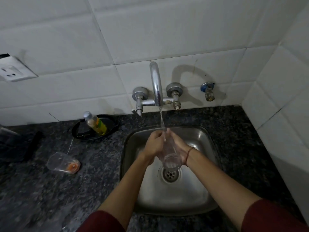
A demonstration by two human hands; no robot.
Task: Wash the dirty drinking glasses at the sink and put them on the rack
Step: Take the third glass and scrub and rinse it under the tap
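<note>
Two hands meet under the running tap, and between them we see a clear drinking glass held over the sink. The left hand grips the glass from its left side, fingers curled close together around the far end. The right hand cradles it from the other side, fingers wrapped along the wall, and a thin red thread circles that wrist. The glass is tilted, with one round end turned towards us just above the drain (we cannot tell whether that end is the mouth or the base). A narrow stream of water falls from the spout and lands on the far part of the glass, right where the fingertips of both hands come near each other.

On the dark speckled counter, well to the left of the sink, a second glass lies on its side with orange residue at the end nearer the sink. Farther back, near the wall, a small bottle of yellowish liquid leans in a shallow black dish. We also see a white wall socket at the far left and a small valve on the tiles to the right of the tap. Dark red sleeves cover both upper arms.
</note>
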